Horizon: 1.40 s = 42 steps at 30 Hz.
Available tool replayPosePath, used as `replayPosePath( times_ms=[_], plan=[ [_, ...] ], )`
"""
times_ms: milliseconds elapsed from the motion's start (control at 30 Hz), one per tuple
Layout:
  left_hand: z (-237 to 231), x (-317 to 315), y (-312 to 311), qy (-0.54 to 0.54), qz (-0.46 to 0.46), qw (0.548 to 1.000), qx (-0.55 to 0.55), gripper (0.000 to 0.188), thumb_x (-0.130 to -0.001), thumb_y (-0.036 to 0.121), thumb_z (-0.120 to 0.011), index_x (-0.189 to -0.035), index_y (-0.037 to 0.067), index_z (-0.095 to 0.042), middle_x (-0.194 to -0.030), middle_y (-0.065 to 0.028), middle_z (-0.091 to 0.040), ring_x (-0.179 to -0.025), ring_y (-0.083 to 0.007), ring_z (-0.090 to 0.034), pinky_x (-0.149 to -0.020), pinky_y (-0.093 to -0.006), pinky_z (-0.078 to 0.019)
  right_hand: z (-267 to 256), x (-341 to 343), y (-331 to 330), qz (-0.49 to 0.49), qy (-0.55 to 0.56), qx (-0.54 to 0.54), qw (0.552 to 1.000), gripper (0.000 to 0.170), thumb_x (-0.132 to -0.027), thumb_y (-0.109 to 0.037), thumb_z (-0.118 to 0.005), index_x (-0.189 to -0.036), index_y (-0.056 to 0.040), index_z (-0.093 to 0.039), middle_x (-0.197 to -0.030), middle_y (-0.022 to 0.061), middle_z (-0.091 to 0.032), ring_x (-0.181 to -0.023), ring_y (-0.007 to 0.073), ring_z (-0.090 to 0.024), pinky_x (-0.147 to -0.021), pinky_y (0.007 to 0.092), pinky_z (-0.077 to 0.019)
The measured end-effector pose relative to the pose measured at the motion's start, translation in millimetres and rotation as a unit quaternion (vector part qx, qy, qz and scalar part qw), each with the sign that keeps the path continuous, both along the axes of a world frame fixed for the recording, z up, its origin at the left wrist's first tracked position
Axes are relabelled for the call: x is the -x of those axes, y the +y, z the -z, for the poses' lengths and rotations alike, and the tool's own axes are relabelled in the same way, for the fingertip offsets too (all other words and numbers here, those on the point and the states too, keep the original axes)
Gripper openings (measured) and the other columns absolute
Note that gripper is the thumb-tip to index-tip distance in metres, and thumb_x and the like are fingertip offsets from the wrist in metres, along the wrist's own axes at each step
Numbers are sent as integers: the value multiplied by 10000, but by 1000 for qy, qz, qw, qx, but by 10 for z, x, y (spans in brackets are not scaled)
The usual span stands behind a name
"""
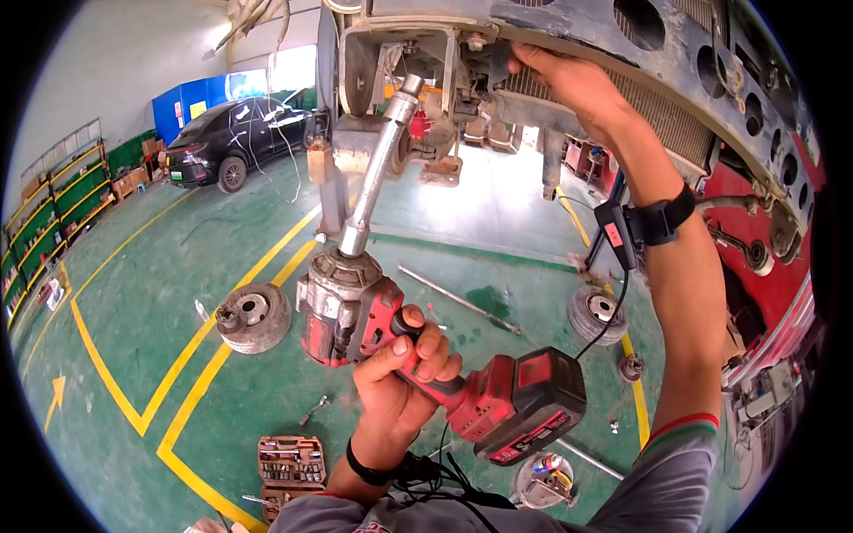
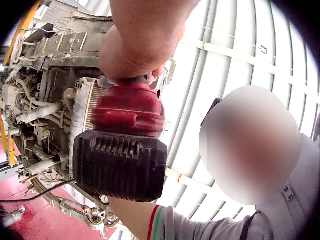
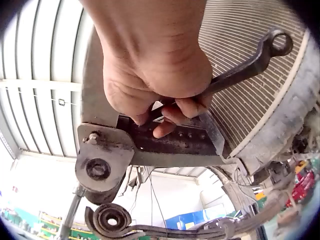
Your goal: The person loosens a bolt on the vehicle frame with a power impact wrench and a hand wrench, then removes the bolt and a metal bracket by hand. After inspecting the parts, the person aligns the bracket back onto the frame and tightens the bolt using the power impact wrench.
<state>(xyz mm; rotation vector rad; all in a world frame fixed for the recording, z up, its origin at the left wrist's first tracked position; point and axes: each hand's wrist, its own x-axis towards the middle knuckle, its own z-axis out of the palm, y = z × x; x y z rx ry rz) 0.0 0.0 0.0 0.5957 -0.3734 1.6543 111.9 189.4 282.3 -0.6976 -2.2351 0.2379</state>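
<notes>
In the head view my left hand (image 1: pixel 395 391) grips the handle of a red and black impact wrench (image 1: pixel 484 409). Its long extension (image 1: pixel 378 178) slopes up to a socket (image 1: pixel 411 84) near a metal bracket (image 1: pixel 360 75). The left wrist view shows the battery (image 2: pixel 120 165) below that hand (image 2: pixel 135 50). Raised at the vehicle frame (image 1: pixel 569 35), my right hand (image 1: pixel 577 89) is partly hidden behind its edge. In the right wrist view this hand (image 3: pixel 155 75) holds a dark ring spanner (image 3: pixel 240 72), its free ring end in front of the radiator fins (image 3: pixel 235 25).
On the green floor (image 1: pixel 444 391) lie two wheels (image 1: pixel 258 320), (image 1: pixel 597 315), a long bar (image 1: pixel 458 298) and an opened socket case (image 1: pixel 291 462). A black car (image 1: pixel 240 133) stands at the back left. Leaf springs (image 3: pixel 175 232) run below the bracket in the right wrist view.
</notes>
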Motion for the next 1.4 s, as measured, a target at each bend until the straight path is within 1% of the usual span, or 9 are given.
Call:
replayPosePath(
  times_ms=[233, 333, 500, 833, 1033, 1100, 1167, 1267, 1400],
  plan=[
    [-191, 33, 309, 18, -49, 999, 8, 230, -868, 162, -594, -1085, 100, -549, -803, -28, -543, -626, -116, -444, -658, -310, -366, -241, 310, 349, -149, 4, -153, 977, 379, -957, -366, -543, -1117, -38, -648, -1062, 32, -669, -1005, 144, -574, -936, 291, -424],
    [-237, -90, 423, 11, -84, 996, 5, 223, -878, 165, -584, -1088, 102, -546, -807, -29, -547, -628, -116, -444, -659, -307, -365, -337, 353, 165, -7, -60, -239, 969, 348, -952, -280, -525, -1146, -3, -605, -1086, 111, -659, -973, 201, -586, -892, 331, -437],
    [-192, 22, 273, -8, -145, 989, 10, 227, -882, 173, -581, -1094, 104, -542, -814, -31, -553, -633, -115, -446, -659, -303, -361, -396, 846, 58, -37, -80, -309, 947, 343, -951, -276, -524, -1148, -6, -605, -1080, 118, -659, -960, 205, -587, -881, 335, -440],
    [-193, -8, 386, -23, -211, 977, 9, 216, -864, 158, -598, -1060, 80, -554, -759, -63, -541, -624, -142, -466, -652, -313, -376, -457, 866, 272, -92, -162, -305, 934, 334, -950, -268, -521, -1150, -13, -603, -1068, 132, -660, -933, 213, -588, -859, 343, -446],
    [-93, -36, 523, -43, -202, 979, 2, 236, -861, 129, -596, -1079, 68, -532, -784, -77, -549, -648, -158, -489, -676, -337, -396, -309, 853, 84, -6, -161, -291, 943, 310, -955, -228, -503, -1149, -4, -594, -1040, 140, -655, -877, 223, -593, -837, 352, -452],
    [-131, -51, 586, -47, -193, 980, -11, 240, -863, 123, -592, -1086, 65, -525, -807, -79, -555, -659, -158, -489, -689, -339, -396, -334, 809, 221, -16, -261, -380, 887, 298, -955, -203, -500, -1151, -1, -598, -1045, 144, -655, -879, 229, -596, -848, 348, -455],
    [-238, -86, 623, -39, -197, 979, 11, 221, -857, 163, -608, -1059, 89, -557, -774, -58, -538, -629, -136, -471, -659, -322, -377, -400, 795, 240, 37, -287, -379, 879, 293, -949, -177, -505, -1162, 3, -595, -1071, 148, -655, -918, 223, -601, -870, 344, -453],
    [-271, -189, 667, -56, -203, 978, 12, 230, -863, 160, -600, -1074, 89, -544, -786, -67, -546, -646, -143, -474, -672, -328, -378, -411, 764, 195, -31, -170, -249, 953, 307, -939, -185, -540, -1181, -4, -591, -1111, 125, -654, -995, 174, -579, -903, 341, -443],
    [-235, -273, 744, -81, -199, 976, -15, 226, -882, 120, -578, -1094, 62, -525, -801, -84, -537, -687, -160, -477, -699, -331, -389, -363, 687, 123, -58, -121, -323, 937, 238, -946, -188, -511, -1077, -14, -608, -944, 134, -653, -849, 196, -586, -791, 354, -456]
  ],
)
